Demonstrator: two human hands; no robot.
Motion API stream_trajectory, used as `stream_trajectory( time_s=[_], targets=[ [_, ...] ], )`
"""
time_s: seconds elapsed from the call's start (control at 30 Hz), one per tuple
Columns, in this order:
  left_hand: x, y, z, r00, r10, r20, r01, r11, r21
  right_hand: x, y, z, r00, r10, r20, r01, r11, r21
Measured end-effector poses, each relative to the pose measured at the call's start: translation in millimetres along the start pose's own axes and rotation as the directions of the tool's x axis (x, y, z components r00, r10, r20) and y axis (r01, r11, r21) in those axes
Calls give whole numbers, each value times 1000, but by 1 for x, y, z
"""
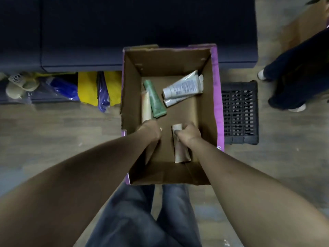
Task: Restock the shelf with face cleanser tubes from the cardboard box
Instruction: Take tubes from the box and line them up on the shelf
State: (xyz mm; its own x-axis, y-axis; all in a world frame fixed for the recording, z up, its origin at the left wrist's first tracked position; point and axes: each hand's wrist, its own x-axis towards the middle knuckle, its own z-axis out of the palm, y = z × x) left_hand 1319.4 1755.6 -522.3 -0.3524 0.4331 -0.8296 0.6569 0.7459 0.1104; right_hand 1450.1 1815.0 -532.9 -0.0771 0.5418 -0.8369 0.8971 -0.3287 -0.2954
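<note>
both hands down in cardboard box (216,97) on floor. right hand (189,133) closed round beige tube (180,150). left hand (151,130) curled, grasp unclear. green tube (155,98), cream tube (146,107), two white tubes (183,86) left inside. shelf out of view; restocking unfinished.

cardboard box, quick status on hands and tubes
Right hand shut on beige tube inside cardboard box. Left hand down at cream tube, grip unclear. Green tube and white tubes loose on the bottom. Nothing blocking.
</note>
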Motion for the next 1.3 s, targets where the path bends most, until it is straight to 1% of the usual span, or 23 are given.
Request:
stream_trajectory(
  time_s=[0.1,0.17,0.23,0.27,0.37,0.4,0.43,0.47,0.53,0.57,0.67,0.73,0.77,0.83,0.9,0.97,1.07,1.1,1.17,1.23,1.3],
  targets=[
    [15,-5,25,996,-84,-3,83,994,-76,14,3,17,999,-7,-37,5,999,-52],
    [27,-6,35,989,-147,-11,145,985,-94,23,5,26,998,-8,-56,3,996,-89],
    [35,-4,41,980,-199,-10,197,974,-107,34,8,31,998,11,-60,-19,990,-139],
    [37,-1,48,976,-215,-27,209,967,-147,38,9,33,998,14,-60,-23,986,-167],
    [50,-5,70,968,-241,-76,243,970,17,48,12,38,997,0,-75,-16,975,-222],
    [49,-3,69,962,-249,-110,253,967,26,48,13,38,997,-6,-79,-12,974,-225],
    [50,-4,73,969,-211,-132,220,973,62,48,13,37,997,-13,-81,-6,973,-229],
    [46,-1,73,977,-163,-141,161,987,-20,47,14,35,996,-23,-81,3,971,-238],
    [38,2,63,992,-36,-122,30,998,-57,41,14,28,994,-55,-92,30,968,-250],
    [34,4,55,993,-20,-118,9,995,-97,38,13,23,991,-74,-107,47,970,-238],
    [26,10,27,970,-19,-241,-34,976,-215,25,2,4,971,-137,-196,106,981,-162],
    [20,16,5,953,-44,-300,-54,949,-312,18,-6,-7,954,-135,-269,119,990,-75],
    [18,17,-5,941,-69,-332,-62,927,-369,14,-10,-12,947,-115,-301,118,993,-9],
    [12,17,-22,929,-121,-348,-60,883,-466,9,-16,-20,941,-59,-332,100,989,109],
    [8,17,-31,925,-166,-340,-67,814,-578,6,-19,-25,945,-21,-326,75,986,152],
    [4,13,-34,924,-185,-336,-70,780,-622,3,-18,-25,960,7,-281,46,983,180],
    [2,7,-29,938,-219,-270,-9,762,-648,-1,-12,-16,982,84,-167,-39,966,254],
    [0,5,-27,947,-236,-220,20,723,-691,-3,-9,-13,984,118,-133,-69,944,323],
    [-5,4,-26,954,-274,-125,58,575,-816,-7,-4,-7,981,182,-65,-123,849,515],
    [-10,5,-24,951,-298,-76,66,440,-896,-13,0,-5,985,171,-2,-130,755,643],
    [-17,8,-24,955,-297,-21,74,304,-950,-20,3,-7,991,127,38,-116,691,713]
  ],
)
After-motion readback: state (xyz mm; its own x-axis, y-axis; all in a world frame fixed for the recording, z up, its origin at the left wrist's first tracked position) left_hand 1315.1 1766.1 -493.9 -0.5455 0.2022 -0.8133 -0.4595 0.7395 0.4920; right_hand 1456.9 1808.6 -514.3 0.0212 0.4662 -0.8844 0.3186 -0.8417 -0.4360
